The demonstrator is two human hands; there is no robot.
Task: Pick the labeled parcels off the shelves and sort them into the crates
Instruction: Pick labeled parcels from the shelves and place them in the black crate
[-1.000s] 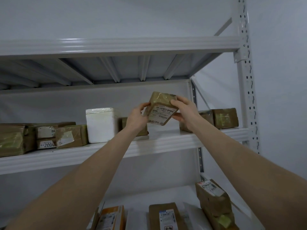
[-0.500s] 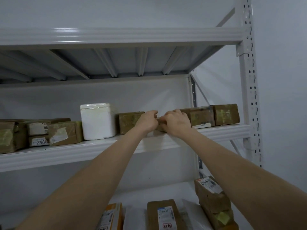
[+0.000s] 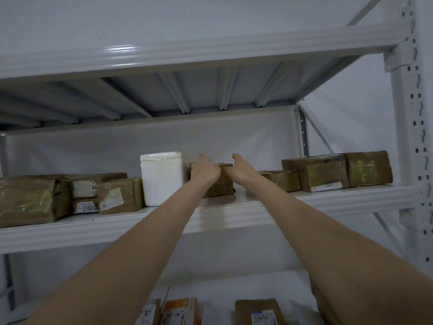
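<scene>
Brown parcel [image 3: 225, 184]: left hand [image 3: 206, 172] grips it; right hand [image 3: 242, 171] touching, fingers hidden; far-left label [image 3: 85, 207] reads "2000".

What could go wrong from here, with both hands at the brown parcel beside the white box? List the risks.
1. The left hand sits right beside the white box; pulling the brown parcel out may nudge or tip that box.
2. Both arms are stretched up to the shelf and the grip is hidden behind the parcel, so the hold may be weak; it could drop onto the parcels below.
</scene>
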